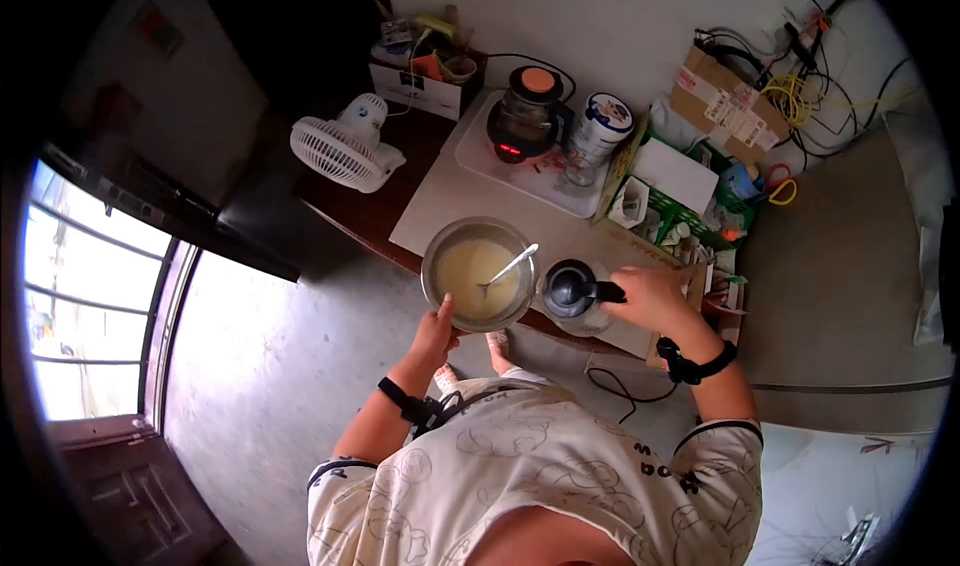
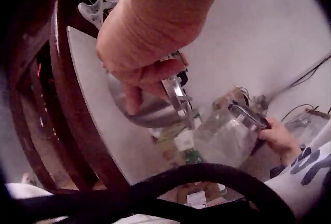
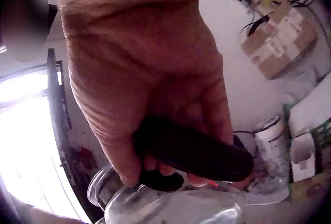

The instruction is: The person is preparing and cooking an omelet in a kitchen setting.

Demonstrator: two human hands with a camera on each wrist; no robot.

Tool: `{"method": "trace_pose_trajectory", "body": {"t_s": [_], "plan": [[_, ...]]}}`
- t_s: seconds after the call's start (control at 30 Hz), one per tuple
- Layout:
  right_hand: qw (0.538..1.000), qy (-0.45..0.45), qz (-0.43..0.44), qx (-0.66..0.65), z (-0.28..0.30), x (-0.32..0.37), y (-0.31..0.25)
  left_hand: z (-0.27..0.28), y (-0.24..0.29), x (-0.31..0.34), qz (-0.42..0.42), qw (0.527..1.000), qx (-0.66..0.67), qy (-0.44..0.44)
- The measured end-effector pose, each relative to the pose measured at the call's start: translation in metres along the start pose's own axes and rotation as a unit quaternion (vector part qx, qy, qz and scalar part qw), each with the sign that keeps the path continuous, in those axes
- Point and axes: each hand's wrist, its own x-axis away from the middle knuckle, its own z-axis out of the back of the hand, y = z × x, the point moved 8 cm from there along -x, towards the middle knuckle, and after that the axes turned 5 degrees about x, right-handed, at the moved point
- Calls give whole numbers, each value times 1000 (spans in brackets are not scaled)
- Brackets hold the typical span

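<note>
My left hand (image 1: 436,333) grips the near-left rim of a metal bowl (image 1: 431,278), thumb over the edge. Pale yellow liquid (image 1: 462,266) fills part of the bowl, and a metal spoon (image 1: 516,264) leans in it toward the right rim. In the left wrist view, fingers wrap under the bowl's steel side (image 2: 150,116). Just right of the bowl is a clear glass jug (image 2: 225,137) with a black lid (image 1: 568,284). My right hand (image 1: 652,298) holds the jug by its black handle (image 3: 201,157), fingers curled round it in the right wrist view.
Behind the bowl, a tray (image 1: 470,148) bears an electric kettle (image 1: 528,116) with a lit red display and a white canister (image 1: 600,131). A white fan (image 1: 340,151) stands left. Green baskets (image 1: 665,221) of small items and a cardboard box (image 1: 725,101) sit right.
</note>
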Motion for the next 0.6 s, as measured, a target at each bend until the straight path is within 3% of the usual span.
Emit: {"method": "trace_pose_trajectory", "body": {"t_s": [0.33, 0.6], "plan": [[989, -41, 111, 89, 3, -36, -60, 7, 2, 10, -34, 999, 10, 35], [986, -58, 108, 111, 4, -51, -64, 9, 4, 6, -42, 998, 15, 42]]}}
